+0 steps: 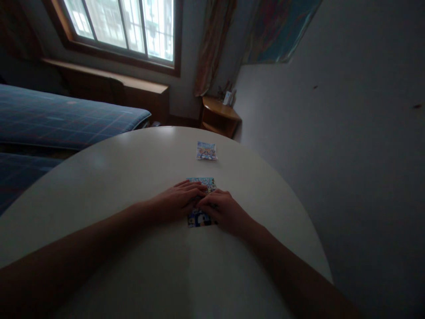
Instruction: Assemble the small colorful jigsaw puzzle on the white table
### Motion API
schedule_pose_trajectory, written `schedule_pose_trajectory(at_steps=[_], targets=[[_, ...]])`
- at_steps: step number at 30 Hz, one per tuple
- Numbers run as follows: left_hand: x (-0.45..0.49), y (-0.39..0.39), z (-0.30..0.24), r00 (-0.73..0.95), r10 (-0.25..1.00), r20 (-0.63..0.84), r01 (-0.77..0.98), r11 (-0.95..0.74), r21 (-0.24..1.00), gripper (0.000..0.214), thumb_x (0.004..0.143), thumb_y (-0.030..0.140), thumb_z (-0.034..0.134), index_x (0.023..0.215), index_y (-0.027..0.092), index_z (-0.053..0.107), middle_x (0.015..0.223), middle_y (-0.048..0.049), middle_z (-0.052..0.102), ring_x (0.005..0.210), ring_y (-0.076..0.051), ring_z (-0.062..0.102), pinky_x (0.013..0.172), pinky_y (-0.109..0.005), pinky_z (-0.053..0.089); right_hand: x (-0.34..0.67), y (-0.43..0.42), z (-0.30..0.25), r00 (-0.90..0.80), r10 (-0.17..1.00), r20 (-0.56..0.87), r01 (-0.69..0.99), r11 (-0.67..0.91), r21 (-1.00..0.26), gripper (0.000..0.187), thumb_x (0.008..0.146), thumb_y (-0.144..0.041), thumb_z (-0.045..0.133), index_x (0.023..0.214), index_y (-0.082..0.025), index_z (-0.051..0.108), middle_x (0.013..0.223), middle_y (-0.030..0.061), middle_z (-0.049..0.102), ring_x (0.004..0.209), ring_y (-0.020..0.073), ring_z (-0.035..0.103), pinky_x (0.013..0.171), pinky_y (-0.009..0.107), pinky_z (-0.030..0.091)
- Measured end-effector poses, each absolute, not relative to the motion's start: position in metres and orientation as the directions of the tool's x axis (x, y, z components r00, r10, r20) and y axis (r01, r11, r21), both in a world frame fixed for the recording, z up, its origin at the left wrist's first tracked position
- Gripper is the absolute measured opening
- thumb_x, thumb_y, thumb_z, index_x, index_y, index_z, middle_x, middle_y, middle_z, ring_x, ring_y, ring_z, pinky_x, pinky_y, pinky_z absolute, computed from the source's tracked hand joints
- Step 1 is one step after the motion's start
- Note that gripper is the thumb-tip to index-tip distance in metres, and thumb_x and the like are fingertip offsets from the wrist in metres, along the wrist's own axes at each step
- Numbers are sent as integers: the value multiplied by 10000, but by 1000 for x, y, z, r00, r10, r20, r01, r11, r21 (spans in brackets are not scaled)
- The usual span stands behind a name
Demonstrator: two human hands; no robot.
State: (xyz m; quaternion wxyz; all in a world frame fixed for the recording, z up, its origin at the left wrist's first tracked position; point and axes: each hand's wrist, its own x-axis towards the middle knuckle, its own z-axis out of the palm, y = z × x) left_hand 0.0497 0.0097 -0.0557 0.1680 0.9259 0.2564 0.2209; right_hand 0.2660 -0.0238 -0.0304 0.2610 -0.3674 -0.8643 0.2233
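A colourful printed paper sheet (pixel 200 218) lies on the round white table (pixel 133 177), with both my hands on it. My left hand (pixel 177 200) rests flat, its fingers stretched over the sheet's upper part. My right hand (pixel 223 211) presses on the sheet's right side with its fingers bent together, and most of the sheet is covered. A second, smaller printed paper (pixel 206 151) lies farther away on the table, apart from my hands.
A bed with a blue checked cover (pixel 59 117) stands to the left. A wooden corner shelf (pixel 219 116) with small items sits beyond the table under a curtain (pixel 212 44). A grey wall (pixel 348 133) runs along the right, close to the table's edge.
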Motion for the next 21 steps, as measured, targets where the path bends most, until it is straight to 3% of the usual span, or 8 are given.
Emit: schedule_pose_trajectory(at_steps=[7, 14, 21], targets=[[50, 10, -55, 775, 538, 332, 395, -822, 411, 282, 948, 179, 502, 1219, 221, 564, 1431, -75, 551, 1359, -218, 471, 1182, -448, 305, 263, -27, -29, -590, 759, 274, 599, 640, -482, 93, 917, -186, 659, 951, -248, 720, 1021, 15, 752, 1010, 192, 642, 905, 360, 390], [50, 9, -55, 769, 560, 308, 423, -807, 412, 298, 961, 195, 479, 1244, 221, 567, 1447, -77, 538, 1368, -229, 462, 1189, -465, 291, 260, -27, -28, -537, 793, 288, 625, 604, -495, 158, 810, -165, 767, 929, -242, 698, 934, 3, 748, 978, 196, 656, 930, 368, 381], [50, 8, -52, 773, 552, 312, 417, -813, 406, 309, 973, 204, 465, 1268, 230, 553, 1435, -71, 548, 1361, -220, 468, 1188, -443, 296, 263, -26, -26, -540, 795, 276, 616, 597, -514, 211, 833, -142, 728, 1005, -250, 670, 964, 9, 745, 965, 193, 662, 952, 374, 386]])
